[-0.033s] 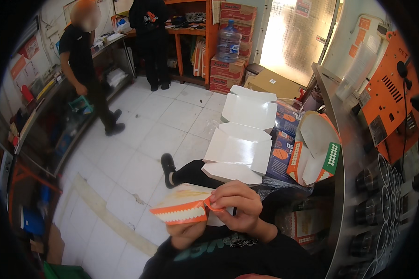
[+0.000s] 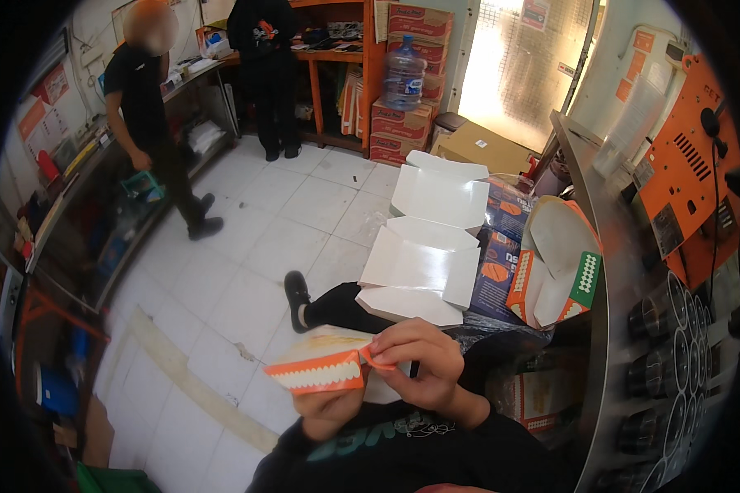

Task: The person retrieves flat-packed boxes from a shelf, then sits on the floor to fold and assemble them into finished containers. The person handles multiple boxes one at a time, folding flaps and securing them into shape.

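Observation:
My left hand (image 2: 329, 408) is closed under a small folding carton (image 2: 316, 375) and supports it from below. The carton has an orange side with a row of white tooth-like shapes, and its upper face is pale with a brownish smear. At the carton's right corner my right hand (image 2: 426, 363) pinches an orange flap (image 2: 376, 358) between thumb and fingers. The left fingertips are partly hidden behind the carton.
Beyond my hands lie white unfolded cartons (image 2: 419, 261), beside dark blue boxes (image 2: 492, 275). Folded orange-and-green paper trays (image 2: 563, 255) are stacked next to a metal counter (image 2: 608, 353) with black cups. Another person (image 2: 152, 115) stands at the left; a second person (image 2: 263, 74) is at the back.
The carton has tilted very slightly in my hands, its orange side now facing up a little differently. The standing person on the left has shifted slightly.

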Demonstrator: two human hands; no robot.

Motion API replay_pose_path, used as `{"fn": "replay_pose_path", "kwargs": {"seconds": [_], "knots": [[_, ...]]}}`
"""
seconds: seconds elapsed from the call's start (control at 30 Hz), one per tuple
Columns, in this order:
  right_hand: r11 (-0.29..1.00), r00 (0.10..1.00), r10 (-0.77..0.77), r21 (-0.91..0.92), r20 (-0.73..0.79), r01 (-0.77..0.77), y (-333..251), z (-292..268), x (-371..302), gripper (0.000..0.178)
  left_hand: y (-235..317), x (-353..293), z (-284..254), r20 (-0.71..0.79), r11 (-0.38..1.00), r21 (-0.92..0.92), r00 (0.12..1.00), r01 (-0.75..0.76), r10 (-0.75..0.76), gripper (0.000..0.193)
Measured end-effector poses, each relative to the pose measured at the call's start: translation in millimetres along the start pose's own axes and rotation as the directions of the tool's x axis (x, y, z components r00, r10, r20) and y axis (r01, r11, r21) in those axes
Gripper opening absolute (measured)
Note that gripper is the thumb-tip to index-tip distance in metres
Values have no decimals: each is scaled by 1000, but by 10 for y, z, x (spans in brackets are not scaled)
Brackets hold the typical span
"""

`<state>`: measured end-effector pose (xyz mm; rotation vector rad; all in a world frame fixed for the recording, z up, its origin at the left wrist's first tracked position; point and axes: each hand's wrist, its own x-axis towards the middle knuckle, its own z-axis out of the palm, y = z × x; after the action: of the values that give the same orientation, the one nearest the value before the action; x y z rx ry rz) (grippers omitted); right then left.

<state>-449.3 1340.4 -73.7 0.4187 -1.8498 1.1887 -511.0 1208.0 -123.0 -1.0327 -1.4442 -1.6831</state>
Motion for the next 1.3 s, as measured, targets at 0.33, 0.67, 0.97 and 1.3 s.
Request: {"fn": "replay_pose_path", "kwargs": {"seconds": [0.33, 0.67, 0.97, 1.3], "knots": [[959, 969, 245, 144, 23, -246, 43, -20, -13, 12, 52, 53, -55, 147, 980, -93, 976, 173, -159, 17], [987, 982, -14, -153, 189, 43, -99, 98, 30, 43, 6, 48, -62, -30, 876, -279, 908, 394, -418, 44], [980, 980, 200, -11, 15, -200, -17, 110, -44, 16, 41, -5, -39, 69, 849, -300, 898, 435, -435, 48], [949, 966, 260, 186, -3, -255, -36, 95, -109, 11, 57, -19, -63, 107, 863, -228, 892, 451, -439, 37]]}}
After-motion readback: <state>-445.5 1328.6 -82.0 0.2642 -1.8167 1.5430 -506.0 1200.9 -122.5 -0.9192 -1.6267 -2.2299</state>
